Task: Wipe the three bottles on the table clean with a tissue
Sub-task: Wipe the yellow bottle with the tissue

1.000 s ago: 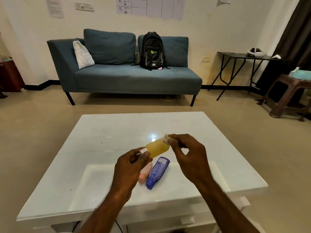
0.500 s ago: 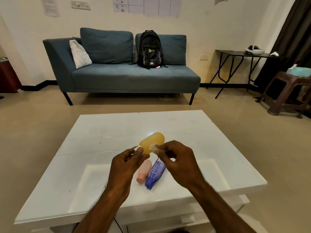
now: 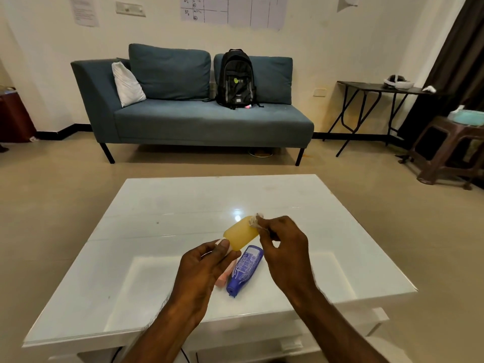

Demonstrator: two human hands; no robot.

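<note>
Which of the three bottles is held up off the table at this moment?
The yellow bottle: the left hand holds its cap end while the right hand presses a tissue on it. The blue bottle and pink bottle lie on the table.

pink bottle (image 3: 222, 278): mostly hidden behind the left hand (image 3: 201, 271); only a sliver shows beside the blue bottle (image 3: 244, 269)
tissue (image 3: 255, 220): a small crumpled scrap, largely covered by the right hand's fingers (image 3: 269, 230)
yellow bottle (image 3: 241, 233): its cap end buried under the left thumb
wall papers (image 3: 230, 7): cut off by the top edge; writing too small to read
surface (image 3: 162, 213): near edge partly hidden by both forearms
stool (image 3: 450, 150): cut off at the right edge
</note>
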